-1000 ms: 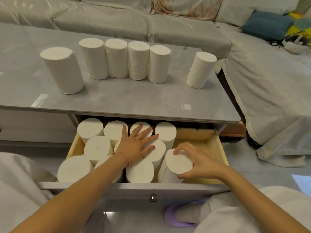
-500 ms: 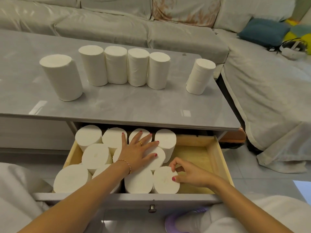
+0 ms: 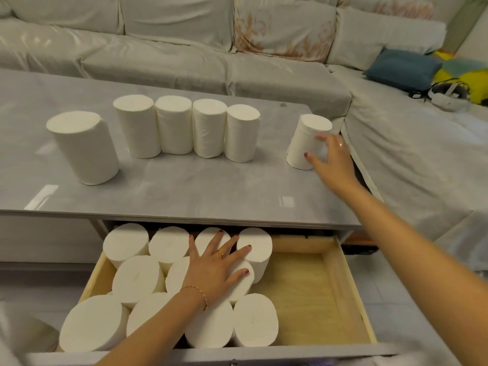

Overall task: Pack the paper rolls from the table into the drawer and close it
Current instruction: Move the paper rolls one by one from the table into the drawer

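Six paper rolls stand on the counter [image 3: 184, 191]: one [image 3: 82, 147] near its left edge, four [image 3: 186, 128] touching in a row, and one [image 3: 307, 141] at the right edge, where the right hand [image 3: 331, 161] reaches with fingers spread around it. The left hand [image 3: 215, 269] lies flat and spread on the rolls [image 3: 137, 278] packed upright in the left part of the open drawer [image 3: 340, 281], about eleven.

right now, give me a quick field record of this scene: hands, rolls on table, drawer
left hand: flat, fingers spread, resting on the rolls in the drawer
right hand: fingers spread at the rightmost roll, no closed grasp visible
rolls on table: six upright; row of four, one at left, one at right
drawer: open, left part packed with rolls, right part bare wood
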